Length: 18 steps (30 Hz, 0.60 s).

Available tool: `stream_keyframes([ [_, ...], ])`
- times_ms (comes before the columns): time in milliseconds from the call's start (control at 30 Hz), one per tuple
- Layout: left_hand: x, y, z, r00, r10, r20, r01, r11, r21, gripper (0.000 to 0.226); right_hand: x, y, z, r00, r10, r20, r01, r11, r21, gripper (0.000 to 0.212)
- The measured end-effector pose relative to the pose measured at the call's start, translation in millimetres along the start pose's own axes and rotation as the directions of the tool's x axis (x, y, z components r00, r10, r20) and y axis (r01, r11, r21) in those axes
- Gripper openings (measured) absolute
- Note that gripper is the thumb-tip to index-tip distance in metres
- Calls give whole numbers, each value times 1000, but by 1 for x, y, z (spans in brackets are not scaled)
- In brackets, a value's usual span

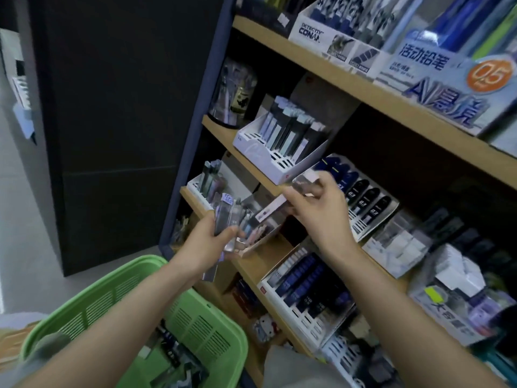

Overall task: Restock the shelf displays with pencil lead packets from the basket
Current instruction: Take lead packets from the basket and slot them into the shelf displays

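My left hand [208, 238] grips a fanned bunch of clear pencil lead packets [228, 217] in front of the lower shelf. My right hand [316, 204] pinches a single clear packet [306, 179] just below the white display box [275, 148] of upright lead packets on the middle shelf. The green plastic basket [195, 329] sits below my arms at the bottom left, with several dark packets [170, 348] lying in it. Motion blur hides the print on the held packets.
Wooden shelves [363, 88] rise on the right, crowded with display boxes: dark lead tubes [363, 203], blue packets [302, 287], a mechanical pencil box [447, 79] on top. A dark panel [117, 121] stands at the left, and grey floor [25, 219] beside it.
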<state>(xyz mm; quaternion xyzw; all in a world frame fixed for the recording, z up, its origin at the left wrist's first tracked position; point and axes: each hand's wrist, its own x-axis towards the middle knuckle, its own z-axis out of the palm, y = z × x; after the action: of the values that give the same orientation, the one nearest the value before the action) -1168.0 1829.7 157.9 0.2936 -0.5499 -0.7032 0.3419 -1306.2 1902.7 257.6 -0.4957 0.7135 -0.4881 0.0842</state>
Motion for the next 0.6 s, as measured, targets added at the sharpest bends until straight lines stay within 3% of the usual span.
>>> stream_keyframes([
  [233,30,1,-13,998,61,6,-61,998,-24,11,77,-14,1,934,-258,-247,217,959,-182,17],
  [433,44,-2,-22,999,44,-11,-44,998,-46,12,117,5,5,921,-296,-252,179,899,-400,23],
  [600,53,-4,-27,999,28,-46,-31,998,-60,9,127,7,0,929,-287,-233,165,885,-435,28],
])
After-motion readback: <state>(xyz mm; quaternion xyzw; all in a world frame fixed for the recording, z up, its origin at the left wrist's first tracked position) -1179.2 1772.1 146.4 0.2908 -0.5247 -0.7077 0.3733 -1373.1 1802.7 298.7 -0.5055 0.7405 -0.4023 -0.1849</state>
